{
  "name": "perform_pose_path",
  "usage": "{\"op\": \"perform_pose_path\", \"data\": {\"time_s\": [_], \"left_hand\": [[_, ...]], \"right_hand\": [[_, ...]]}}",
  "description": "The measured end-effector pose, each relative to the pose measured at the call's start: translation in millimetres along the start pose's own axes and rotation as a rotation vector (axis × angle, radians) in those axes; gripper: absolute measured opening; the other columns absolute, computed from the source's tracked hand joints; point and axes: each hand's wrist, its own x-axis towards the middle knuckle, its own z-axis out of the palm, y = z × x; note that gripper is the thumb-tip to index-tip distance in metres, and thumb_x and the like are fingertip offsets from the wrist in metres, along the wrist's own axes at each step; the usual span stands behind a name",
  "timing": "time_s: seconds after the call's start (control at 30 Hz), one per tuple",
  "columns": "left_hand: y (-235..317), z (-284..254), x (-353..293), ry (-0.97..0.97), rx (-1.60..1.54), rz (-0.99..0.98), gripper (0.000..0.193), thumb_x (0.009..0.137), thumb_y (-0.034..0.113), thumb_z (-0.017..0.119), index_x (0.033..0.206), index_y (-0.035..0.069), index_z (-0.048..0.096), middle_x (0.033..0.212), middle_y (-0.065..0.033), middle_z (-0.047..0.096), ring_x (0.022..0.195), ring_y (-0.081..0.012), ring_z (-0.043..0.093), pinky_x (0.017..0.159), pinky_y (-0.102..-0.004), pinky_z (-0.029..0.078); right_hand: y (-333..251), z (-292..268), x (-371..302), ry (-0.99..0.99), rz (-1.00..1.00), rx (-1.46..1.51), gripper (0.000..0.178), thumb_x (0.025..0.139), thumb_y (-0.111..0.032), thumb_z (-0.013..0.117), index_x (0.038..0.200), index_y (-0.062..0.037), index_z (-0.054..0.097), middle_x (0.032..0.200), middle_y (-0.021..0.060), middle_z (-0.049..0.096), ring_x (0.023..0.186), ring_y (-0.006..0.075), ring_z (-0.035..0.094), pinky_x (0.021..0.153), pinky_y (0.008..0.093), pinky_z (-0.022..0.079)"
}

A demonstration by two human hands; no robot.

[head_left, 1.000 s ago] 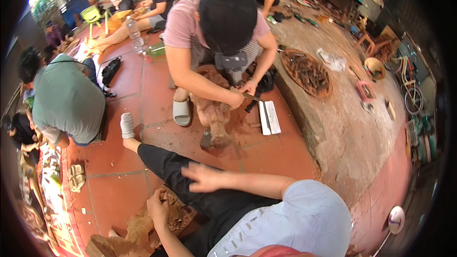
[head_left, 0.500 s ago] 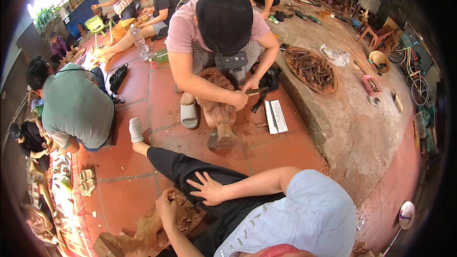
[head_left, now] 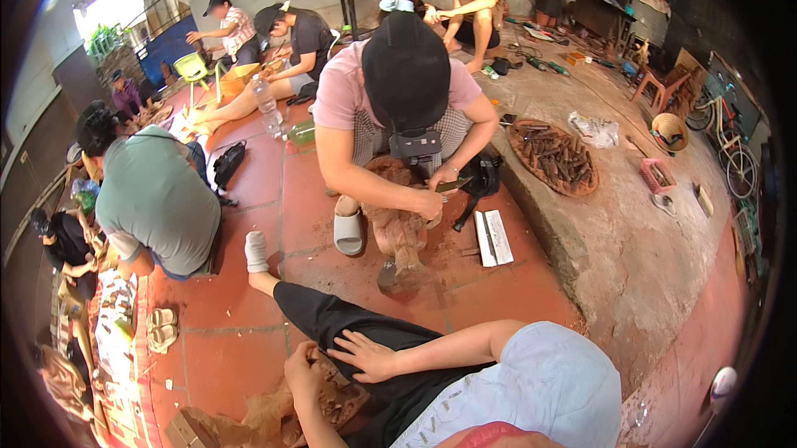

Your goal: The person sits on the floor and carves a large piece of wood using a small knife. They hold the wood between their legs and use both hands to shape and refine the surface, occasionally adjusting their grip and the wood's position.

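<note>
My left hand [head_left: 304, 375] is curled closed beside a carved brown wood piece [head_left: 342, 398] by my leg. Whatever its fingers grip, if anything, is hidden. My right hand [head_left: 367, 357] lies flat with fingers spread on the black trousers [head_left: 328, 308] over my thigh. A paler wooden part [head_left: 241, 425] with a squared end [head_left: 189, 431] lies near my left forearm. Across from me, a person in a black cap [head_left: 405, 74] bends over another wood carving [head_left: 400, 236], one hand holding a thin blade-like tool [head_left: 452, 186] against it.
Beside that carving lie a grey slipper [head_left: 349, 234] and a white box with a dark bar [head_left: 494, 239]. A raised concrete ledge [head_left: 548, 236] runs along the right, bearing a round tray of dark wood pieces [head_left: 554, 159]. A person in green [head_left: 158, 199] sits left, near sandals [head_left: 162, 330].
The view has tilted up, so the scene sits lower and right, and a fan shows at the back. My right hand stays on my thigh; my left remains curled by the wood.
</note>
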Motion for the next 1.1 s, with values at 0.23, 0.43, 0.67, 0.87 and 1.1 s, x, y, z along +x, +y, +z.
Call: {"op": "perform_pose_path", "data": {"time_s": [0.23, 0.43, 0.67, 0.87, 1.1], "left_hand": [[40, -14, -18, -0.317, 0.015, 0.255, 0.025, 0.075, 0.000, 0.061, 0.099, 0.005, 0.066, 0.090, -0.0178, 0.068, 0.081, -0.0363, 0.065, 0.072, -0.0400, 0.052], [36, -33, -50, -0.264, -0.257, 0.263, 0.013, 0.085, -0.002, 0.056, 0.094, 0.002, 0.064, 0.088, -0.0121, 0.067, 0.084, -0.0259, 0.066, 0.077, -0.0314, 0.051], [13, -38, -75, -0.116, -0.270, 0.111, 0.011, 0.088, 0.000, 0.054, 0.095, -0.004, 0.062, 0.089, -0.0128, 0.066, 0.085, -0.0194, 0.063, 0.079, -0.0294, 0.048], [18, -43, -81, 0.004, -0.111, 0.041, 0.010, 0.086, -0.001, 0.058, 0.095, -0.002, 0.063, 0.091, -0.0148, 0.065, 0.093, -0.0299, 0.061, 0.085, -0.0364, 0.048], [5, -34, -99, 0.089, -0.192, -0.024, 0.009, 0.087, 0.000, 0.060, 0.095, -0.002, 0.064, 0.096, -0.0160, 0.064, 0.096, -0.0305, 0.060, 0.087, -0.0378, 0.047]], "right_hand": [[-50, 24, 16, 0.441, -0.208, 0.651, 0.053, 0.080, -0.015, 0.068, 0.127, -0.0015, 0.048, 0.123, 0.0187, 0.052, 0.111, 0.0321, 0.055, 0.094, 0.0396, 0.044], [-60, 22, 17, 0.347, -0.195, 0.861, 0.038, 0.082, -0.012, 0.066, 0.119, -0.0066, 0.058, 0.111, 0.0109, 0.058, 0.110, 0.0294, 0.053, 0.096, 0.0384, 0.041], [-68, 28, 34, 0.278, -0.161, 0.829, 0.041, 0.079, -0.022, 0.067, 0.117, -0.0061, 0.063, 0.113, 0.0118, 0.055, 0.110, 0.0308, 0.052, 0.096, 0.0381, 0.041], [-70, 30, 43, 0.198, -0.094, 0.923, 0.042, 0.076, -0.012, 0.070, 0.117, -0.0046, 0.063, 0.111, 0.0102, 0.055, 0.106, 0.0273, 0.055, 0.091, 0.0348, 0.045], [-65, 37, 43, 0.225, -0.129, 0.810, 0.044, 0.073, -0.006, 0.070, 0.117, -0.0040, 0.061, 0.111, 0.0108, 0.055, 0.106, 0.0283, 0.055, 0.091, 0.0357, 0.045]]}}
